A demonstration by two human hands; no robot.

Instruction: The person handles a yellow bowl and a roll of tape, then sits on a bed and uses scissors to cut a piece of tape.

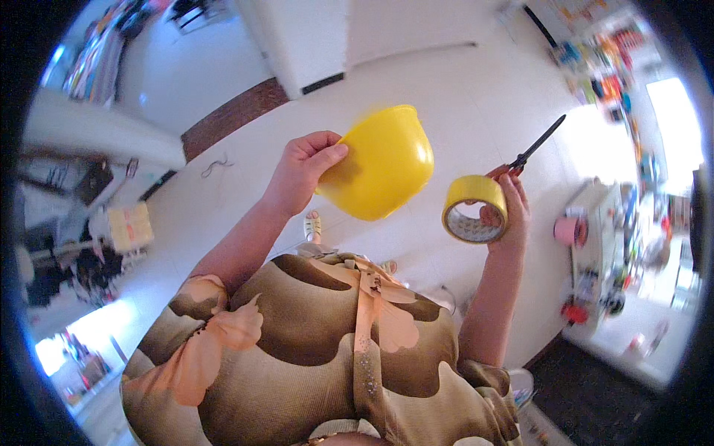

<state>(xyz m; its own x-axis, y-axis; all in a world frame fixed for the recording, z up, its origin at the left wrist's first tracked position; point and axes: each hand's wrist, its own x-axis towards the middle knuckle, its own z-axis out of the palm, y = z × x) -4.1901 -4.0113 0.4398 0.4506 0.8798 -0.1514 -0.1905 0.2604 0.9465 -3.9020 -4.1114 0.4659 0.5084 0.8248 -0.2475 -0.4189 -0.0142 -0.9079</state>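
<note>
My left hand [307, 170] pinches the rim of a yellow plastic bowl [385, 161], thumb on the near face. The bowl is tilted on its side in mid-air, its smooth surface towards me. In my right hand [516, 209] are a roll of yellow adhesive tape [474, 192] and a pair of scissors [538, 142]. The scissors' dark blades point up and to the right, and the fingers cover most of their reddish handles. Some fingertips show through the tape's cardboard core. A gap separates the tape from the bowl.
Pale tiled floor [446, 95] lies below my hands. A brown threshold strip [234, 117] crosses a doorway at upper left, beside a white wall end [307, 39]. At right stands a white cabinet [597, 223] with a pink container [569, 231]. A dark mat [591, 384] lies lower right.
</note>
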